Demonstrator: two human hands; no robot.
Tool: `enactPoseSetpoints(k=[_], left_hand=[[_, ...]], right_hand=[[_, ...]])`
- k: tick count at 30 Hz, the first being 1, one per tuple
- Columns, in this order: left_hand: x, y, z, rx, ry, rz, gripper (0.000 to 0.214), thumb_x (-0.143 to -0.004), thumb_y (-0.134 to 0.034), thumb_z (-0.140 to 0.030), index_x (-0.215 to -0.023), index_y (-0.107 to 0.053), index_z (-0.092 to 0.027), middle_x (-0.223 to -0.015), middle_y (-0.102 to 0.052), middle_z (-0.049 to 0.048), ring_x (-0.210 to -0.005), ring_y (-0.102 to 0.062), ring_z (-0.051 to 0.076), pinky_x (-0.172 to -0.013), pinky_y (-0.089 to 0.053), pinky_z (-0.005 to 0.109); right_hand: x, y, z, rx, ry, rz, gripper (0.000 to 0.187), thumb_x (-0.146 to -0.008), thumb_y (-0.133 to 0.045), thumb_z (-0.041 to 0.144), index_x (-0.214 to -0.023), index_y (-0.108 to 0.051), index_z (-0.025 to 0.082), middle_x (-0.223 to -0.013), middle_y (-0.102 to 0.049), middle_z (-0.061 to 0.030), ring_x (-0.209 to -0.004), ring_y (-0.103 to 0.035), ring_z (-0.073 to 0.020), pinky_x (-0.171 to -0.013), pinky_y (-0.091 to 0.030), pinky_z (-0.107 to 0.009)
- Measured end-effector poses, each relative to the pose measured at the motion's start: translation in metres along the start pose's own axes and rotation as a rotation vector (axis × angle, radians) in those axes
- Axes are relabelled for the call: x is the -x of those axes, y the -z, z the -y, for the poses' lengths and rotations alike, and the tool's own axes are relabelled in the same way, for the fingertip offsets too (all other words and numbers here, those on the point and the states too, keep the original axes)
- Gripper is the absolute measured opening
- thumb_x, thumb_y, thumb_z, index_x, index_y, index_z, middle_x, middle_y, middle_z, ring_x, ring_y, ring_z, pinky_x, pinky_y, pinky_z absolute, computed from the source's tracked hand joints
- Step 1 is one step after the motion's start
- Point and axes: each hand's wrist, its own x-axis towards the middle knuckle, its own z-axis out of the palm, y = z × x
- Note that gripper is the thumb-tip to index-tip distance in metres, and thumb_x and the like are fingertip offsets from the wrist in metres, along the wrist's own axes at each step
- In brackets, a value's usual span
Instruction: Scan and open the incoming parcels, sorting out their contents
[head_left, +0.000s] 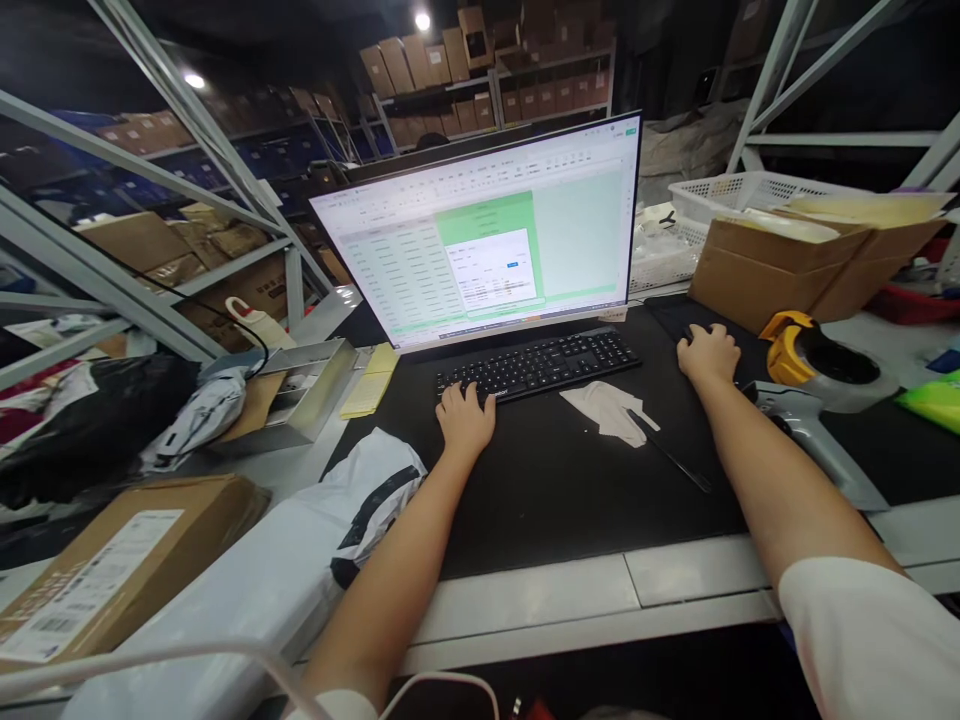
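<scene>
My left hand rests at the lower left corner of a black keyboard, its fingers spread over the keys and holding nothing. Over on the dark mat to the right, my right hand is curled over a black computer mouse, which it mostly hides. Behind the keyboard stands a monitor showing a spreadsheet with a green block and a white pop-up window. A crumpled white tissue or cloth and a thin dark stick lie between my arms.
A grey handheld scanner and a yellow tape dispenser sit beside my right forearm. Cardboard boxes and a white basket stand behind them. White packages, a carton, a metal tray and yellow notes lie left.
</scene>
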Motion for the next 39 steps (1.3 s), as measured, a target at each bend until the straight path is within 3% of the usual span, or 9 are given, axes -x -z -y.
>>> enactPoseSetpoints(k=[14, 39], left_hand=[[0.0086, 0.0047, -0.0002, 0.039, 0.023, 0.008, 0.054, -0.102, -0.054, -0.046, -0.143, -0.063, -0.012, -0.156, -0.054, 0.0210, -0.150, -0.043, 0.036, -0.118, -0.041, 0.053], [0.0083, 0.0048, -0.0023, 0.063, 0.036, 0.024, 0.050, -0.102, -0.055, -0.045, -0.142, -0.061, -0.015, -0.157, -0.052, 0.0202, -0.152, -0.040, 0.035, -0.120, -0.039, 0.056]], right_hand=[[-0.0013, -0.0032, -0.0045, -0.026, 0.076, -0.038, 0.048, -0.102, -0.052, 0.037, -0.142, -0.068, 0.017, -0.149, -0.054, -0.0199, -0.125, -0.057, -0.0374, -0.100, -0.047, -0.048], [0.0011, 0.0010, -0.0024, 0.002, 0.048, 0.007, 0.050, -0.106, -0.046, 0.042, -0.146, -0.065, 0.020, -0.152, -0.051, -0.0198, -0.126, -0.055, -0.0351, -0.096, -0.044, -0.045]])
